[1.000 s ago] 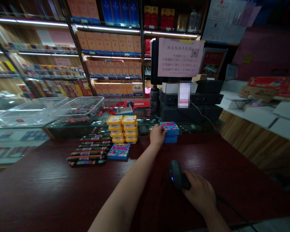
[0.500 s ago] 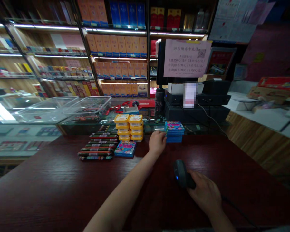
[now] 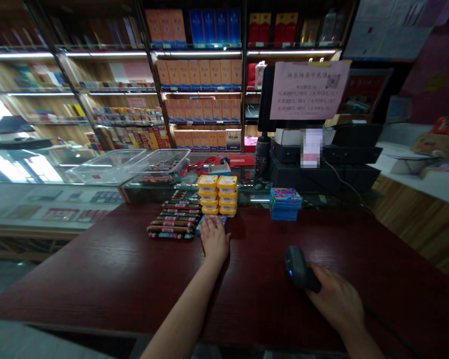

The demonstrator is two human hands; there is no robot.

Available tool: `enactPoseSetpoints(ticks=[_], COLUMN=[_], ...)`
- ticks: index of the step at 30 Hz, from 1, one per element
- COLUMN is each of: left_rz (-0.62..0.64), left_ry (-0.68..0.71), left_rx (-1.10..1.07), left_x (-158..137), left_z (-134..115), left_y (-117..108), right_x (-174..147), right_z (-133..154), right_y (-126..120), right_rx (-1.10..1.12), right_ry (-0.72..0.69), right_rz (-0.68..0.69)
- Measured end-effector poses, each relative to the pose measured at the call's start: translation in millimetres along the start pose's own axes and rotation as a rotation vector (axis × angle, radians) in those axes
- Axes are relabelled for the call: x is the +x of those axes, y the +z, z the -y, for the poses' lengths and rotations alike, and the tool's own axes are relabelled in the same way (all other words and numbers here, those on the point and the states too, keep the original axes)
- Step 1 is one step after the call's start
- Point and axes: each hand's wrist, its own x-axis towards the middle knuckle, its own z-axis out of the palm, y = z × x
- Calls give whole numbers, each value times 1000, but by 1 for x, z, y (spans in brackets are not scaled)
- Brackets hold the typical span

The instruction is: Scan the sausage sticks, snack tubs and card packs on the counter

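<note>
Two bare hands at work on a dark red-brown table (image 3: 134, 279), with the stacked yellow tubs (image 3: 227, 197) as reference point. The left hand (image 3: 215, 243) lies just in front of the tubs, palm down, its forearm reaching in from the near edge; the fingers are wide, extended forward and slightly parted, with the thumb held out to the right. Beneath the fingers is a flat blue box (image 3: 221, 220), close against the near side of the tubs and largely covered; whether the hand presses on it cannot be told. The right hand (image 3: 336, 296), to the right of the tubs and nearer the viewer, is wrapped around the handle of a black scanner (image 3: 296, 267), whose head points forward and left and shows a blue light. Left of the tubs lies a row of dark pencil-like packs (image 3: 175, 219); well to their right stands a stack of blue boxes (image 3: 285, 204) with bright printed tops, the lettering too small to read. The tubs bear white labels, likewise illegible. Behind and right of the tubs, a pink notice (image 3: 309, 89) on a monitor (image 3: 266, 97) is headed 游乐场办卡充值; lines below include 200元/15次, 300元/28次 and 500元/60次, beside a QR code.
</note>
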Motion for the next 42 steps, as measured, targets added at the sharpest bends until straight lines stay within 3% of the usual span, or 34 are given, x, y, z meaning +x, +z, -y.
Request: enactPoseSetpoints(ticks=[4, 11, 15, 19, 22, 25, 28, 31, 34, 38, 42], left_rz=[58, 211, 108, -148, -199, -126, 49, 191, 247, 260, 251], left_ry=[-15, 74, 143, 85, -44, -218, -383, -426, -423, -407, -381], left_rx=[24, 218, 141, -77, -387, -821, -1320, -1676, -1780, -1767, -1765], left_x=[5, 2, -4, -4, -1, 0, -2, -7, -11, -12, -13], left_z=[6, -4, -8, -6, -1, 2, 0, -5, -7, -6, -6], left_y=[2, -14, -26, -34, -27, -11, 3, 11, 16, 19, 19], right_x=[0, -1, -1, -1, -1, -1, 2, 5, 9, 12, 15], right_z=[2, 0, 1, 2, 3, 3, 5, 10, 19, 36, 53], right_y=[-2, -2, -2, -3, -2, -2, -7, -18, -33, -48, -54], right_rx=[-31, -59, -75, -77, -75, -59, -35, -7, 169, 611, 747], right_ry=[5, -55, -67, -52, -38, -35, 17, 133, 210, 105, 157], right_rz=[1, -42, -49, -46, -47, -46, -2, 105, 175, 184, 233])
